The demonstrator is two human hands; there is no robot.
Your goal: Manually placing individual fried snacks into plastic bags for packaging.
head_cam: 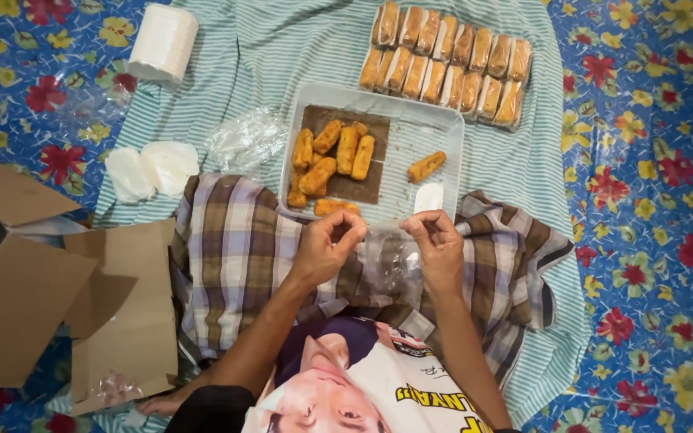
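Floral blue floor covering spreads all around, with a striped green cloth (pixel 282 48) laid over it and a plaid cloth (pixel 234 248) across my lap. Nearest to me, my left hand (pixel 324 247) and right hand (pixel 436 244) pinch the two sides of a small clear plastic bag (pixel 391 261) between thumb and forefinger, both sets of fingers clenched on its upper edge and stretching it between them above the plaid cloth. I judge the bag to be nearly weightless, limp and a little slippery, so the rim is the place to take it, lightly. Just beyond sits a clear tray (pixel 435 132) of loose fried sticks (pixel 334 156) on brown paper; those look crisp and breakable, best lifted by the middle. Farther off lies a row of wrapped sticks (pixel 447 64). Flattened cardboard (pixel 34 305) lies to my left.
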